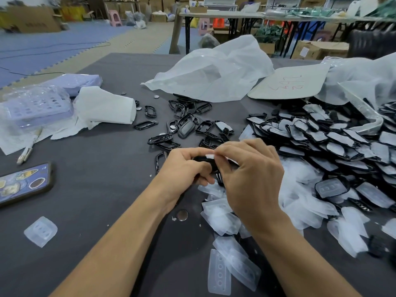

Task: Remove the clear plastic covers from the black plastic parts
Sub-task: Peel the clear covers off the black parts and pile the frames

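Over the middle of the dark table, my left hand (184, 168) grips a black plastic part (203, 159) from the left. My right hand (248, 174) pinches the edge of its clear cover (210, 156) between thumb and fingertips. Most of the part is hidden between the two hands. A big pile of black parts with clear covers (334, 140) lies to the right. Loose removed clear covers (227, 219) are heaped under and in front of my right wrist. Bare black frames (188, 123) are scattered just beyond my hands.
A phone (23, 185) lies at the left edge, with one clear cover (40, 231) in front of it. A coin cell (182, 215) sits under my forearms. White plastic bags (214, 71), a cardboard sheet (289, 82) and lilac trays (36, 103) fill the far side.
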A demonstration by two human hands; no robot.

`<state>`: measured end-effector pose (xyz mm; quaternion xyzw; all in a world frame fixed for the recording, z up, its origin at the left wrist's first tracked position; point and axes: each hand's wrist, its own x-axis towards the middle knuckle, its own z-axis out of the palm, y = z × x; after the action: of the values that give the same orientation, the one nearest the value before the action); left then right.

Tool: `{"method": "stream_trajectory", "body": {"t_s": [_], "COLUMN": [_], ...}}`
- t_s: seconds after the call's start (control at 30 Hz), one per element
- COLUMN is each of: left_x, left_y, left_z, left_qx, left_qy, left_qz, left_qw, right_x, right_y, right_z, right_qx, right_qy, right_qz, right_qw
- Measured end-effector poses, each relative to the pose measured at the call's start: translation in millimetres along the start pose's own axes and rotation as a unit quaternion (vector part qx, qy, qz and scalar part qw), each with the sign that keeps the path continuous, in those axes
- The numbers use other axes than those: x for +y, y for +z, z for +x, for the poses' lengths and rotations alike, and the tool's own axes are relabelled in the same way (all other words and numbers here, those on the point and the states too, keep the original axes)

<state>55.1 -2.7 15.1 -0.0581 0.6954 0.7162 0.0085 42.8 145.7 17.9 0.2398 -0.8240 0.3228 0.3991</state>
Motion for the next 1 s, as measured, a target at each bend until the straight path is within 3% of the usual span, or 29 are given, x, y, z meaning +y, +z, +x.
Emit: {"method": "stream_trajectory", "body": {"t_s": [0.1, 0.27, 0.43, 0.53, 0.63, 0.77, 0.83, 0.9, 1.0], "left_x": [1.5, -1.0, -0.2, 0.0, -1.5, -3.9, -4.5, -5.2, -5.6], "left_y": [-3.4, -6.7, -2.4, -2.2, 0.5, 3.6, 2.0, 0.7, 0.1], "left_z": [1.1, 3.2, 2.6, 2.2, 2.3, 3.8, 5.3, 5.4, 3.0], "left_qx": [-0.024, -0.006, 0.004, 0.010, 0.018, 0.029, 0.029, 0.012, -0.024], "left_qy": [-0.016, -0.017, -0.002, 0.000, 0.001, -0.009, -0.017, -0.021, -0.015], "left_qz": [-0.049, -0.082, -0.080, -0.072, -0.051, -0.031, -0.033, -0.029, -0.011], "left_qw": [0.998, 0.996, 0.997, 0.997, 0.999, 0.999, 0.999, 0.999, 1.000], "right_x": [-0.7, 0.5, 7.0, 12.3, 15.8, 20.7, 22.7, 21.9, 18.7], "right_y": [2.9, 2.2, 1.0, -0.9, -3.6, -9.8, -10.9, -10.4, -8.3], "right_z": [-1.2, -2.1, 0.0, 2.6, 7.6, 16.8, 18.8, 18.8, 16.0], "right_qx": [-0.052, -0.151, -0.115, -0.142, -0.135, -0.077, -0.073, -0.100, -0.165], "right_qy": [-0.009, 0.128, 0.262, 0.322, 0.330, 0.363, 0.359, 0.326, 0.258], "right_qz": [0.020, 0.158, 0.213, 0.222, 0.216, 0.392, 0.431, 0.429, 0.360], "right_qw": [0.998, 0.967, 0.934, 0.909, 0.909, 0.842, 0.825, 0.837, 0.881]}}
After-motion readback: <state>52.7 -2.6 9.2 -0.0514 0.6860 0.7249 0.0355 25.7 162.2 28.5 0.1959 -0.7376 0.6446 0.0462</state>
